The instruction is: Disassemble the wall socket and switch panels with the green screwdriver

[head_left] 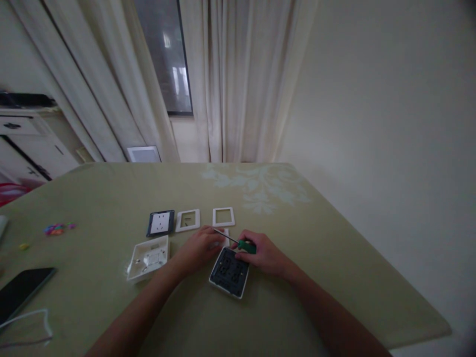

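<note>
My right hand grips a screwdriver by its green handle; the thin shaft points left, across to my left hand. My left hand has its fingers curled at a small white panel, partly hidden behind them. Just below both hands, a socket unit lies with its dark back up and a white rim around it. Fingers of my right hand reach its upper edge. A white mounting box sits open side up beside my left forearm.
Behind the hands lie a dark-edged socket, a white frame with screws inside its opening, and a second white frame. At left are a phone, a white cable and small coloured pieces. The table meets a wall at right.
</note>
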The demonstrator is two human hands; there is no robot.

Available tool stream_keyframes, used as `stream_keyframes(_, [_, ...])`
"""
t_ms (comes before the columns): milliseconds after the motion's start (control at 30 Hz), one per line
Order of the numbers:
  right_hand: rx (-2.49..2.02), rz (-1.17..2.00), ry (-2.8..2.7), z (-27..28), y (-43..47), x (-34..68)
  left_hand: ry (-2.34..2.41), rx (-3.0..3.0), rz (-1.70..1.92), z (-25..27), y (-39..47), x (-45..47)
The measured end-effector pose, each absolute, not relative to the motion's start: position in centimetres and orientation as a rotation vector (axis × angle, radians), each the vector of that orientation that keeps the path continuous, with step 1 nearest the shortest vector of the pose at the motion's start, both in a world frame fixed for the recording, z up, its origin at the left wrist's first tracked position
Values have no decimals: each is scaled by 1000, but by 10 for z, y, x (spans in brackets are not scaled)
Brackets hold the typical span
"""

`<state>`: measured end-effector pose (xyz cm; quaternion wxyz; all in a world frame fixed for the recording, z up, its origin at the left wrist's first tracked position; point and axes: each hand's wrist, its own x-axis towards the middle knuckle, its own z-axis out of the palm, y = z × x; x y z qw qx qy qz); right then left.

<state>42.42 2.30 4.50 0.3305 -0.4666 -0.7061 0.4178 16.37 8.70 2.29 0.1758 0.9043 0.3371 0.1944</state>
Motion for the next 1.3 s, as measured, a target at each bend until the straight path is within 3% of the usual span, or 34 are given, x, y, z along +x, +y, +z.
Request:
stream_keyframes(367, [-1008, 1010, -1721, 66, 23, 440, 948, 2526, 618, 47, 59, 163])
stream_keyframes(500, [-1064, 687, -1650, 90, 28, 443, 615, 2533, 413, 57, 34, 170])
stream_keyframes(733, [-951, 270, -1551, 152, 37, 427, 864, 2512, 626, 25, 19, 142])
stream_keyframes(867, [-885, 38, -1583, 159, 38, 406, 888, 2486, 644, 21, 17, 136])
stream_keyframes(1300, [-795, 324, -1846, 137, 38, 388, 944, 2437, 631, 27, 17, 136])
